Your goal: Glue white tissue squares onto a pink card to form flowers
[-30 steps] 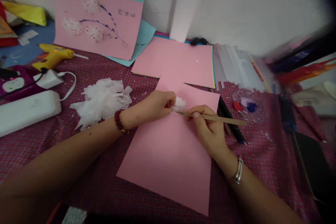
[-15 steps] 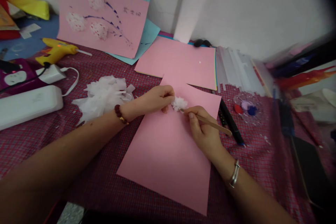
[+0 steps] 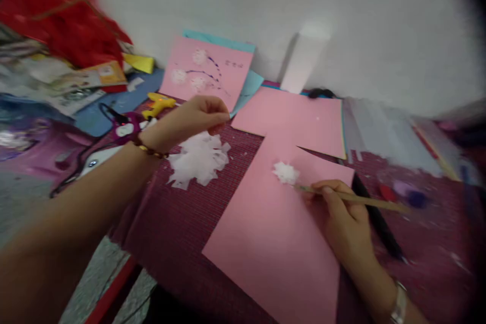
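Note:
My right hand grips a thin, flat wooden stick. The stick's tip points at a small ruffled white paper cluster on a pink paper sheet. Raised over the left part of the table, my left hand is closed with thumb and fingertips pressed together; anything between them is too small to make out. Just below that hand lies a loose pile of white tissue pieces.
Behind stand a pink picture with white puffy flowers, a stack of pink paper and a white box-like block. A yellow glue gun lies at left. Right of the sheet are a black pen and a blurred paint palette.
My left hand has drawn away from the white cluster, up and left above the tissue pile. My right hand stays beside the cluster with the stick. The camera view has swung left.

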Demonstrator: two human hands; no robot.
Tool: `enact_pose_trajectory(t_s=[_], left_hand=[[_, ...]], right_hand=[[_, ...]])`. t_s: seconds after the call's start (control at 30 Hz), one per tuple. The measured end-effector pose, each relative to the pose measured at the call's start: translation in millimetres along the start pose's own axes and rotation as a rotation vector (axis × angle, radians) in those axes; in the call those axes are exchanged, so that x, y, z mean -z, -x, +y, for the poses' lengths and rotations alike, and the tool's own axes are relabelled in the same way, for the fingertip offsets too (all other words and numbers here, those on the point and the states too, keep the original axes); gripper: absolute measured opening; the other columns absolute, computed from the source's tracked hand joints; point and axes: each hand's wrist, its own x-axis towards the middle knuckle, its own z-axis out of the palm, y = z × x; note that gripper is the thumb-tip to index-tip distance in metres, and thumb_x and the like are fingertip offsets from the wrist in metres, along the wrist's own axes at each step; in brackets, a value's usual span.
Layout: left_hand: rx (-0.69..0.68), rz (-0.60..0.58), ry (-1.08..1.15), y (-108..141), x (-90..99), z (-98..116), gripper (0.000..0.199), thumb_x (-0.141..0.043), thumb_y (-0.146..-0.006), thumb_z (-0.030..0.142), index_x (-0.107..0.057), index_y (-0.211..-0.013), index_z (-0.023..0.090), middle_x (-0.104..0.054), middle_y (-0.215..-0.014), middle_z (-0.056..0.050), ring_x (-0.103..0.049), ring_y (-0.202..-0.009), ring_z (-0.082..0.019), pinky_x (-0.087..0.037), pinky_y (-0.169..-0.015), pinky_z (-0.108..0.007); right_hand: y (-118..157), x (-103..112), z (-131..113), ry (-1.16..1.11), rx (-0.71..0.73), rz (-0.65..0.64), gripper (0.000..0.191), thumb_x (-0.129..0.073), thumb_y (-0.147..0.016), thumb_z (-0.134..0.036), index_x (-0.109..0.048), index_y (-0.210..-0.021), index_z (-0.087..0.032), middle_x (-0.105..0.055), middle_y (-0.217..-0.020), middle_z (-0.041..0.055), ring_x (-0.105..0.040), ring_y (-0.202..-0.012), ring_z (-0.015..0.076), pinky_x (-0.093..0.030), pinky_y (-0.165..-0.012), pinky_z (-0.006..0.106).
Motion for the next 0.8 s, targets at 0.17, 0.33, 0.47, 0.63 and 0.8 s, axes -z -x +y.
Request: enact_pose_trajectory(t_s=[0.17, 0.33, 0.47, 0.63, 0.8], left_hand=[[-0.002, -0.101, -0.294, 4.5, -3.8, -36.4, 0.015, -0.052, -0.076, 0.023, -0.063, -0.076, 0.013, -0.061, -0.071, -0.001, -0.053, -0.064, -0.01, -0.039, -0.058, -0.021], [-0.142, -0.191, -0.548, -8.3, -19.3, -50.7, 0.014, -0.06, -0.071, 0.025, -0.068, -0.077, 0.015, -0.063, -0.085, -0.005, -0.055, -0.086, -0.017, -0.041, -0.081, -0.03], [-0.169, -0.185, -0.36, -14.1, -14.2, -35.4, 0.007, -0.06, -0.07, 0.019, -0.062, -0.067, 0.013, -0.059, -0.078, -0.003, -0.054, -0.076, -0.013, -0.042, -0.073, -0.025], [-0.157, -0.11, -0.039, -6.4, -27.2, 12.5, 0.004, -0.061, -0.071, 0.017, -0.061, -0.073, 0.013, -0.056, -0.068, 0.001, -0.049, -0.06, -0.007, -0.037, -0.057, -0.02], [-0.162, -0.286, 0.375, -2.5, -85.9, 19.1, 0.005, -0.059, -0.075, 0.015, -0.056, -0.072, 0.012, -0.055, -0.06, 0.002, -0.049, -0.054, -0.006, -0.038, -0.052, -0.019]], right_hand=[[-1.0, -0.4, 0.1, 0.09, 0.006, -0.083, 0.016, -0.053, -0.088, -0.034, -0.061, -0.082, -0.022, -0.061, -0.071, 0.003, -0.056, -0.068, 0.018, -0.046, -0.065, 0.032], [0.2, -0.1, -1.9, 0.158, 0.029, -0.112, 0.017, -0.05, -0.089, -0.034, -0.061, -0.082, -0.023, -0.062, -0.072, 0.0026, -0.057, -0.07, 0.0178, -0.047, -0.066, 0.031], [0.9, -2.5, -4.8, 0.168, 0.046, -0.108, 0.016, -0.05, -0.09, -0.032, -0.061, -0.083, -0.023, -0.061, -0.071, 0.0013, -0.058, -0.07, 0.0164, -0.048, -0.065, 0.029], [4.3, -6.5, -11.1, 0.265, 0.121, -0.205, 0.015, -0.052, -0.088, -0.029, -0.065, -0.085, -0.022, -0.067, -0.08, 0.0029, -0.063, -0.078, 0.0171, -0.05, -0.072, 0.03], [4.3, -6.4, -10.9, 0.36, 0.116, -0.21, 0.017, -0.051, -0.088, -0.026, -0.068, -0.091, -0.021, -0.069, -0.088, 0.0045, -0.064, -0.085, 0.0183, -0.049, -0.078, 0.033]])
